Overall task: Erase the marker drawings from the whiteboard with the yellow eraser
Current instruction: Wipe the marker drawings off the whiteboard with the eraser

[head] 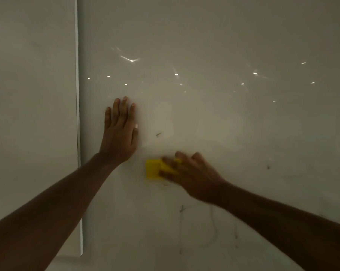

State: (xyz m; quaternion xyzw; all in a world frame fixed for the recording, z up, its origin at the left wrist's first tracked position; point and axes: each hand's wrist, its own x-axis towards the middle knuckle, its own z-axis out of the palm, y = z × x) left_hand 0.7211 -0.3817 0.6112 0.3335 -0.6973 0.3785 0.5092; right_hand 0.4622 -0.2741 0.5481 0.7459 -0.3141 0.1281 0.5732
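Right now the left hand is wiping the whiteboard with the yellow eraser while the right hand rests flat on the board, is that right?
No, the hands are swapped. The head view shows the right hand gripping the yellow eraser against the whiteboard, while the left hand rests flat on it.

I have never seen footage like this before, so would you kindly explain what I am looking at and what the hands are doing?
There is no machine here: one picture from a camera worn on a person's head, looking at their own two bare arms. They face a glossy whiteboard on a wall; the bright specks on it are reflected lights. The left hand lies flat and open against the board. The right hand grips a yellow eraser and presses it on the board; it looks blurred. Faint marker traces show: a small mark between the hands and thin lines lower down. The pale strip on the left is the board's edge.
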